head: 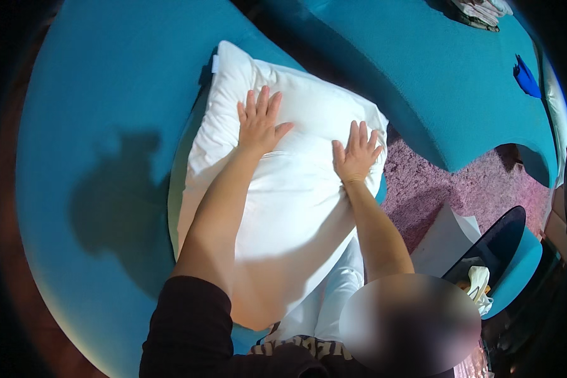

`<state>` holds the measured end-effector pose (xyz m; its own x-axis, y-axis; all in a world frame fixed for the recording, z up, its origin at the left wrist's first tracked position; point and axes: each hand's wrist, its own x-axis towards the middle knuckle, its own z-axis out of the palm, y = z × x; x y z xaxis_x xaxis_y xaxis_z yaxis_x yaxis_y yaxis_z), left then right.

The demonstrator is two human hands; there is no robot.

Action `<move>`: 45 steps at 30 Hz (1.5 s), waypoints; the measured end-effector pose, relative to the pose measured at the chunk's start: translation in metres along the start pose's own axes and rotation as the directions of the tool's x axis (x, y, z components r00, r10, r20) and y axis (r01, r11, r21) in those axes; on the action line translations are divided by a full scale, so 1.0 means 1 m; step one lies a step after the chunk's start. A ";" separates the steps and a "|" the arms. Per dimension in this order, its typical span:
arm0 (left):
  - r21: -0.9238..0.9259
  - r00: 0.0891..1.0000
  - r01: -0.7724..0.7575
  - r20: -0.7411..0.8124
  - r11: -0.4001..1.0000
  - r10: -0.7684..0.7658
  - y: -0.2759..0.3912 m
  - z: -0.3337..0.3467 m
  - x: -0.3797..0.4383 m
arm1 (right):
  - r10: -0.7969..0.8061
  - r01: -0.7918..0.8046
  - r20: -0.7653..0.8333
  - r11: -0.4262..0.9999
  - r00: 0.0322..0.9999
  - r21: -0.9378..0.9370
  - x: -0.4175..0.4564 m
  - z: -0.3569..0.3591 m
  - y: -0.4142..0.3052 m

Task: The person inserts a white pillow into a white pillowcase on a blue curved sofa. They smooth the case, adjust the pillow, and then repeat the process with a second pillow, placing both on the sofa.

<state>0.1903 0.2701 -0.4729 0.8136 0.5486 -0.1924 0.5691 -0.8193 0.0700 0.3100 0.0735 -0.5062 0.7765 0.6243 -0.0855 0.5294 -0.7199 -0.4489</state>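
A plump white pillow lies in front of me on a teal sofa-like seat, its surface wrinkled along the edges. My left hand rests palm down on its upper left part, fingers spread. On the pillow's right side, near the edge, my right hand is also laid flat with the fingers apart. Neither hand grasps anything. A crease or seam crosses the white cover below my left hand. A small white tag sticks out at the far left corner. Something green shows beneath the pillow's left side.
Another teal seat section curves along the far right, bearing folded cloths and a blue item. Below is a pink shaggy rug with a white sheet or panel. A teal container stands right. A blurred oval hides the lower right.
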 end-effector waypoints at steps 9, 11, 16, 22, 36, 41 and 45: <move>0.003 0.851 0.160 0.506 0.987 -0.139 -0.004 -0.107 -0.024 | -0.180 0.188 0.338 0.982 0.924 0.009 -0.037 -0.070 -0.068; -0.017 0.927 0.213 0.319 0.977 -0.197 -0.011 -0.091 -0.034 | -0.303 0.298 0.277 0.953 0.912 0.061 -0.044 -0.062 -0.103; -0.018 0.949 0.305 0.084 0.952 -0.302 -0.040 -0.030 -0.046 | -0.491 0.521 0.373 0.853 0.787 0.024 -0.036 -0.035 -0.120; -0.285 0.949 0.233 -0.141 0.930 -0.281 -0.074 0.043 -0.048 | -0.560 0.595 0.350 0.804 0.751 0.012 0.010 -0.007 -0.100; -0.264 0.939 0.033 -0.321 0.964 -0.120 -0.096 0.081 -0.053 | -0.655 0.624 0.143 0.753 0.742 0.210 -0.003 0.062 -0.077; -0.264 0.956 0.105 -0.238 0.959 -0.170 -0.095 0.055 -0.041 | -0.597 0.569 0.066 0.788 0.799 0.234 0.004 0.024 -0.091; -0.061 0.969 0.244 -0.017 0.968 -0.246 -0.071 -0.001 -0.028 | -0.464 0.423 0.151 0.874 0.873 0.238 0.012 -0.034 -0.076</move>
<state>0.1266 0.3132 -0.4719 0.6508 0.7358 -0.1873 0.7567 -0.6489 0.0800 0.2909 0.1253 -0.4428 0.3805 0.9248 -0.0011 0.7101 -0.2929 -0.6402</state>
